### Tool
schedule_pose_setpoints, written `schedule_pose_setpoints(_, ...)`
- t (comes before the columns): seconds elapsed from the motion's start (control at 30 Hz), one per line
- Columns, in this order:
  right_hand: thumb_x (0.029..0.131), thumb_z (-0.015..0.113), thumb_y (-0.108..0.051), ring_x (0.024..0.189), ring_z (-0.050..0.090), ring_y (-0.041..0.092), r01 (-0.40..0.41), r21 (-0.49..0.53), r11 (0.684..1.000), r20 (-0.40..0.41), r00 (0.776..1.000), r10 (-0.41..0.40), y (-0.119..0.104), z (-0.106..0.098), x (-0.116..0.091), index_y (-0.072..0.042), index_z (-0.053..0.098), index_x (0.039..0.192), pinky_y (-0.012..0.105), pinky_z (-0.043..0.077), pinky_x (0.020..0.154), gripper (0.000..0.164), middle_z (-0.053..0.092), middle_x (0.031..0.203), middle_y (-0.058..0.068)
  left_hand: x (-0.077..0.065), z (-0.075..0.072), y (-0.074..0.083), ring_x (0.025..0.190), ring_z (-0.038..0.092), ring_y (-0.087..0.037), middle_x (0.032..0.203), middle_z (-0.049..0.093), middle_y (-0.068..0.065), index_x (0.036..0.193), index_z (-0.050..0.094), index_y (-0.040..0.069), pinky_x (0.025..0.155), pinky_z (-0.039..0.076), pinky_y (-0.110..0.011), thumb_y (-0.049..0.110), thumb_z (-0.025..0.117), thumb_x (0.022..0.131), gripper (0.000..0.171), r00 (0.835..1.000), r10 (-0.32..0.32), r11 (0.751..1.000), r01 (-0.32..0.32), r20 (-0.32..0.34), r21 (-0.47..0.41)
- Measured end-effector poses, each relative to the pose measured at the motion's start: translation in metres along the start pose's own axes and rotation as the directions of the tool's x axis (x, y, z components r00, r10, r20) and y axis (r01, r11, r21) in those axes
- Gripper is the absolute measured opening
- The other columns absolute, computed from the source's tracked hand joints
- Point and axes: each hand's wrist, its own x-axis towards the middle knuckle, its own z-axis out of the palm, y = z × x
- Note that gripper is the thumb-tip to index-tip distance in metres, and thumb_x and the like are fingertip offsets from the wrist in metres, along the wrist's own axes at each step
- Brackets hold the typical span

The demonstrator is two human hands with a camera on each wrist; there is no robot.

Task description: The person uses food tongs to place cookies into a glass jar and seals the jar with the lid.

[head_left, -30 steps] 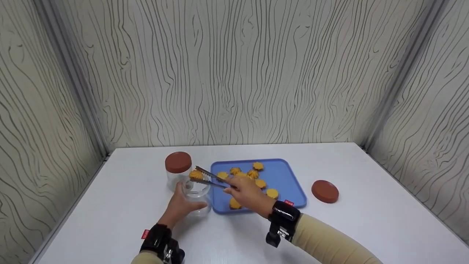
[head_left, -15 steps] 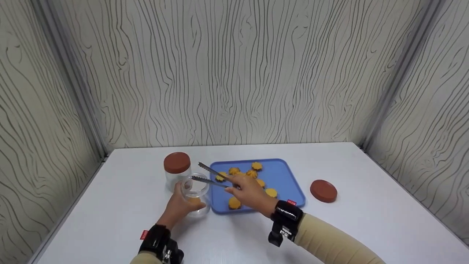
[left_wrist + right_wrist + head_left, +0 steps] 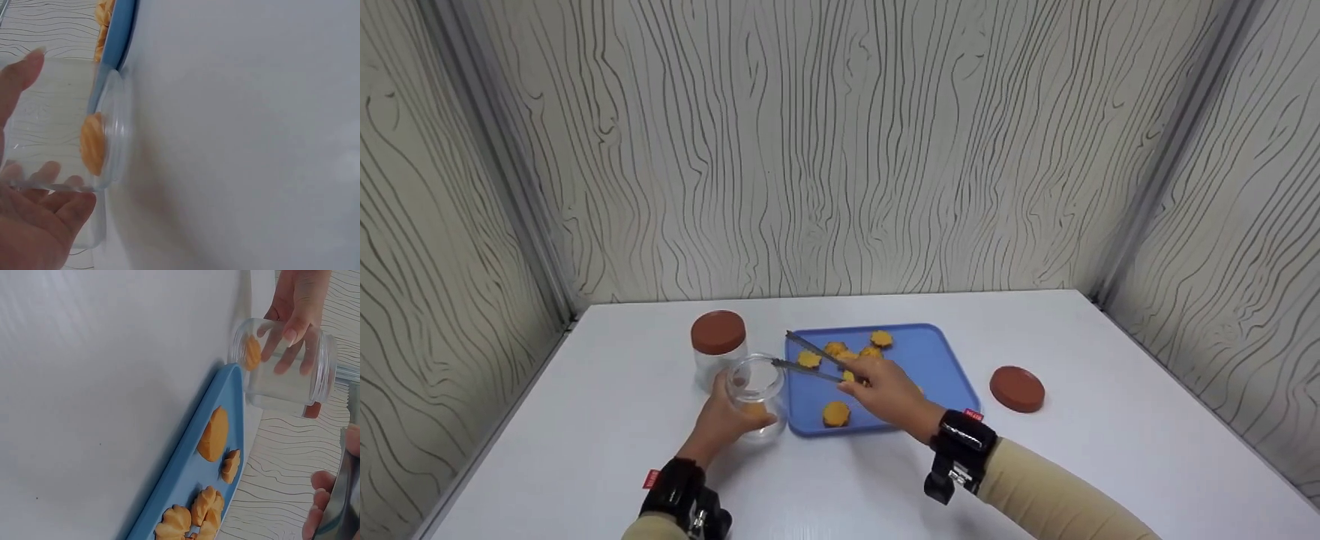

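My left hand (image 3: 726, 420) grips a clear, lidless jar (image 3: 757, 382) around its side, left of the blue tray. One golden cookie (image 3: 93, 144) lies at the bottom of this jar. Metal tongs (image 3: 810, 369) are held in my right hand (image 3: 889, 394), over the tray's left part. Their tips stand apart with nothing between them, just right of the jar's mouth. Several piped cookies (image 3: 836, 413) lie on the blue tray (image 3: 934, 367); the right hand hides some of them.
A second clear jar (image 3: 711, 367) with a red-brown lid on stands behind the left hand. Another red-brown lid (image 3: 1018, 388) lies on the white table (image 3: 840, 487) right of the tray. Patterned panels (image 3: 810, 150) enclose the back and sides.
The tongs have let go of a cookie, which dropped into the open jar. My right hand has then moved right with the spread tongs, away from the jar's mouth.
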Motion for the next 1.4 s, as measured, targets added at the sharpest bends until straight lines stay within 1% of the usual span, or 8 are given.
schedule_pose_setpoints(0.23,0.094,0.064,-0.018,0.062,0.040,0.009,0.007,0.002,1.000,-0.018,1.000,-0.007,0.009,-0.006,-0.005,0.001,0.064,0.125,0.024,0.033,0.054,0.036,0.045,0.072,-0.005,0.003,0.001,-0.005,0.130,0.039,-0.045,0.141,0.039,-0.034,0.142,0.023,-0.009,0.107,0.032,-0.054,0.013,0.089,0.067,0.103,1.000,-0.001,1.000,0.001,-0.002,-0.001)
schedule_pose_setpoints(0.5,0.096,0.061,-0.014,0.061,0.048,0.007,-0.013,0.084,0.996,0.002,1.000,0.013,0.018,-0.013,-0.014,0.002,0.062,0.124,0.022,0.038,0.054,0.032,0.061,0.079,0.004,0.005,0.002,-0.004,0.133,0.036,-0.044,0.145,0.035,-0.033,0.144,0.021,-0.007,0.109,0.030,-0.054,0.017,0.089,0.068,0.105,1.000,-0.023,1.000,0.023,0.015,0.004)
schedule_pose_setpoints(0.77,0.097,0.060,-0.017,0.076,0.060,0.016,-0.016,0.060,0.998,0.019,1.000,0.015,0.024,-0.016,-0.022,0.007,0.054,0.133,0.030,0.046,0.069,0.043,0.064,0.097,0.008,0.004,0.002,-0.004,0.131,0.038,-0.046,0.142,0.037,-0.034,0.144,0.022,-0.008,0.107,0.032,-0.056,0.015,0.089,0.067,0.105,1.000,-0.008,1.000,0.008,0.004,0.011)
schedule_pose_setpoints(0.9,0.097,0.060,-0.020,0.092,0.064,0.024,-0.020,0.049,0.999,0.030,0.999,0.019,0.029,-0.017,-0.026,0.008,0.052,0.133,0.037,0.048,0.077,0.047,0.062,0.118,0.022,0.003,0.002,-0.005,0.129,0.039,-0.047,0.141,0.039,-0.035,0.144,0.022,-0.008,0.106,0.032,-0.056,0.014,0.089,0.067,0.105,1.000,0.003,1.000,-0.003,-0.002,0.000)
schedule_pose_setpoints(1.0,0.096,0.061,-0.022,0.103,0.062,0.027,-0.034,0.040,0.999,0.026,0.999,0.033,0.032,-0.017,-0.028,0.007,0.051,0.135,0.039,0.047,0.080,0.049,0.055,0.132,0.026,0.003,0.002,-0.006,0.129,0.040,-0.047,0.141,0.039,-0.035,0.144,0.022,-0.008,0.106,0.033,-0.056,0.014,0.089,0.067,0.105,1.000,0.013,1.000,-0.013,-0.005,0.001)
schedule_pose_setpoints(1.1,0.096,0.062,-0.022,0.100,0.059,0.024,-0.049,0.029,0.998,0.014,0.999,0.049,0.033,-0.018,-0.030,0.005,0.052,0.135,0.036,0.045,0.077,0.049,0.057,0.130,0.023,0.003,0.002,-0.005,0.129,0.039,-0.047,0.141,0.039,-0.035,0.144,0.021,-0.008,0.107,0.032,-0.055,0.014,0.089,0.067,0.105,1.000,0.016,1.000,-0.016,-0.004,0.010)
schedule_pose_setpoints(1.23,0.095,0.063,-0.019,0.087,0.061,0.017,-0.051,0.024,0.998,0.004,0.999,0.051,0.033,-0.019,-0.031,0.007,0.056,0.130,0.030,0.045,0.069,0.044,0.066,0.113,0.017,0.003,0.001,-0.004,0.131,0.037,-0.046,0.142,0.037,-0.035,0.144,0.020,-0.009,0.108,0.031,-0.056,0.016,0.089,0.067,0.106,1.000,-0.016,1.000,0.016,0.002,0.026)
schedule_pose_setpoints(1.4,0.094,0.064,-0.019,0.070,0.050,0.011,-0.048,-0.009,0.999,0.003,0.999,0.048,0.035,-0.019,-0.032,0.003,0.067,0.111,0.027,0.040,0.059,0.028,0.062,0.088,0.002,0.002,0.000,-0.003,0.132,0.036,-0.047,0.143,0.035,-0.036,0.145,0.019,-0.009,0.108,0.031,-0.055,0.017,0.089,0.068,0.108,0.999,-0.036,0.999,0.036,0.004,0.032)
